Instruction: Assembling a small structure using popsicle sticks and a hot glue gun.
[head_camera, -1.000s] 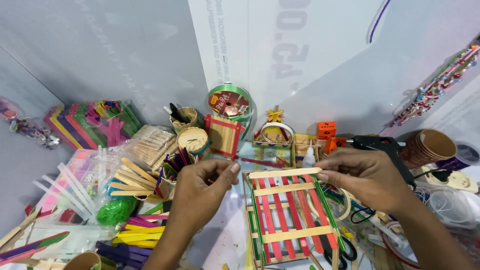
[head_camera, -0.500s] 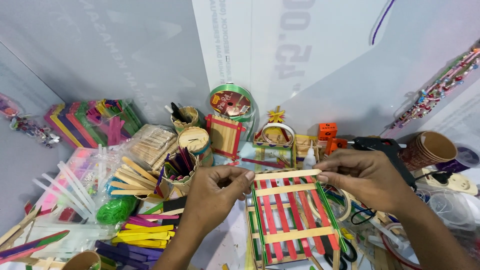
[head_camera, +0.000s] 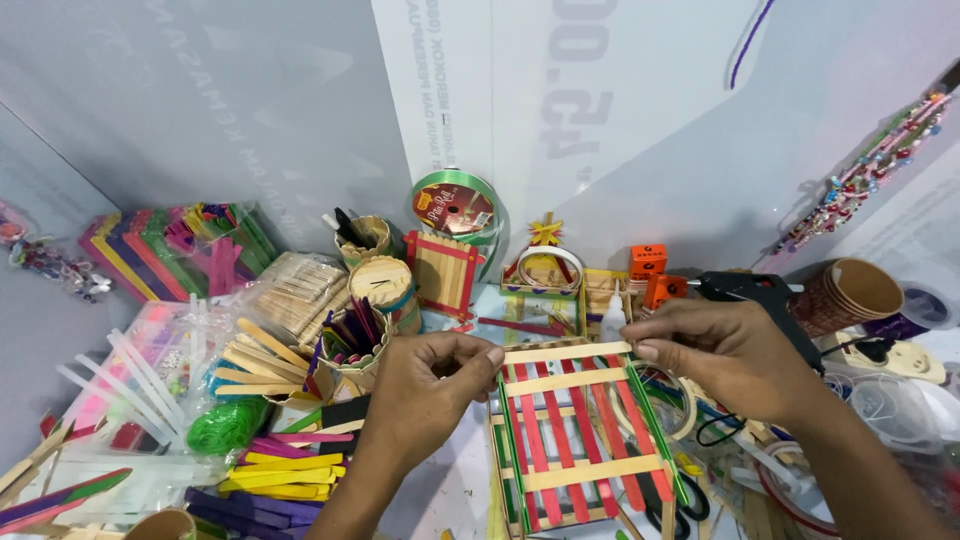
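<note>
A flat panel of red and green craft sticks (head_camera: 585, 435) with plain wooden cross sticks lies in front of me on the cluttered table. My left hand (head_camera: 425, 390) pinches the left end of the top plain wooden stick (head_camera: 565, 353). My right hand (head_camera: 725, 355) presses its fingertips on the right end of that same stick. Both hands sit at the panel's far edge, one on each side.
A black glue gun (head_camera: 745, 290) lies behind my right hand, with stacked paper cups (head_camera: 850, 292) to its right. Cups of coloured sticks (head_camera: 350, 345), loose plain sticks (head_camera: 295, 295), a green ribbon spool (head_camera: 455, 207) and clear glue rods (head_camera: 130, 375) crowd the left. Scissors (head_camera: 665, 500) lie beside the panel.
My left hand has slid right to the panel's top left corner and now pinches the end of the top stick. My right hand stays at the other end.
</note>
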